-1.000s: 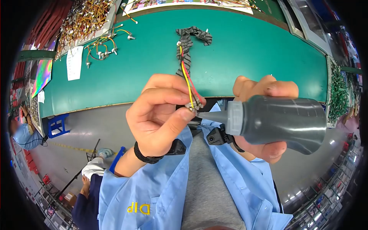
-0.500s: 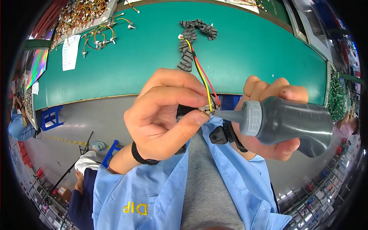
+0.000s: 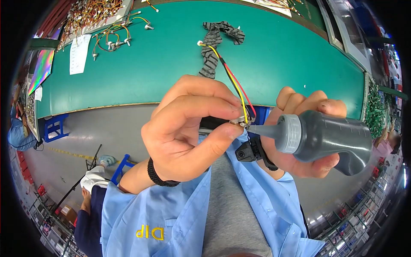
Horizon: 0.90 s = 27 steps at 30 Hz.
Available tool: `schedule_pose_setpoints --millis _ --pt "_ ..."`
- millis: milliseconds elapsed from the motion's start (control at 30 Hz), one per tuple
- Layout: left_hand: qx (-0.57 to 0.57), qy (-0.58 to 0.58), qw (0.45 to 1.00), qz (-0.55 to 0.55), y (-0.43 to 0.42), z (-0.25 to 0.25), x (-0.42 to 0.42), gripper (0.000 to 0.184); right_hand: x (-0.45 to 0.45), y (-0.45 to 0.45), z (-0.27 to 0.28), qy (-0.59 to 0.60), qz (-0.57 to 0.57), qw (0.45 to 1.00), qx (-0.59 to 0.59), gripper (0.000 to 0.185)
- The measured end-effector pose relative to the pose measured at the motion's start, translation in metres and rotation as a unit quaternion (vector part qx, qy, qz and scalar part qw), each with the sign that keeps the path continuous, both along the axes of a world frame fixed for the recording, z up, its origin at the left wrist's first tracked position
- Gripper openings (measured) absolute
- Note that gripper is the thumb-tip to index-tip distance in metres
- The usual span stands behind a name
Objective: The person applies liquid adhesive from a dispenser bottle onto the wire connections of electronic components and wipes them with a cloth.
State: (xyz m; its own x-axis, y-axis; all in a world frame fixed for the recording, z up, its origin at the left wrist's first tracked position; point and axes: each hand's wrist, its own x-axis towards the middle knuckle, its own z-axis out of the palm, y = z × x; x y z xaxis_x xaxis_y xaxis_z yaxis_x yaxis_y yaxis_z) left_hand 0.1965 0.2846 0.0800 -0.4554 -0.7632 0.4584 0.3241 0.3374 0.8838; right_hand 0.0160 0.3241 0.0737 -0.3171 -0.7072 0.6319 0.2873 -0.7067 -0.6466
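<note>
Between thumb and fingers, my left hand (image 3: 192,124) pinches a small metal component (image 3: 243,120). Red, yellow and black wires (image 3: 231,73) run up from it to a white connector (image 3: 200,43). My right hand (image 3: 310,103) is wrapped round a dark squeeze bottle (image 3: 334,137) with a grey cap, tilted nearly on its side. The bottle's nozzle tip is at the component; whether they touch is too small to tell. A striped grey cloth strip (image 3: 210,60) lies on the green table (image 3: 141,77) beyond my hands.
Wired components (image 3: 113,43) and a paper slip (image 3: 79,53) lie at the table's left. Beside them is a tray piled with wires (image 3: 92,17). Green parts (image 3: 375,113) fill a tray at the right. People sit at the far left, lower left and far right.
My left hand and the component have shifted right. The bottle has moved slightly right in my right hand, its nozzle still at the component. The cloth appears a little higher than in the oldest frame.
</note>
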Motion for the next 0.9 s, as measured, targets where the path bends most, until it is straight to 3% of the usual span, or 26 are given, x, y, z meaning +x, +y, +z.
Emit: schedule_pose_setpoints --millis 900 --pt "0.020 0.020 0.999 0.016 0.0031 -0.0008 -0.0036 0.022 0.0068 0.0026 0.0028 -0.070 -0.048 0.996 0.033 0.070"
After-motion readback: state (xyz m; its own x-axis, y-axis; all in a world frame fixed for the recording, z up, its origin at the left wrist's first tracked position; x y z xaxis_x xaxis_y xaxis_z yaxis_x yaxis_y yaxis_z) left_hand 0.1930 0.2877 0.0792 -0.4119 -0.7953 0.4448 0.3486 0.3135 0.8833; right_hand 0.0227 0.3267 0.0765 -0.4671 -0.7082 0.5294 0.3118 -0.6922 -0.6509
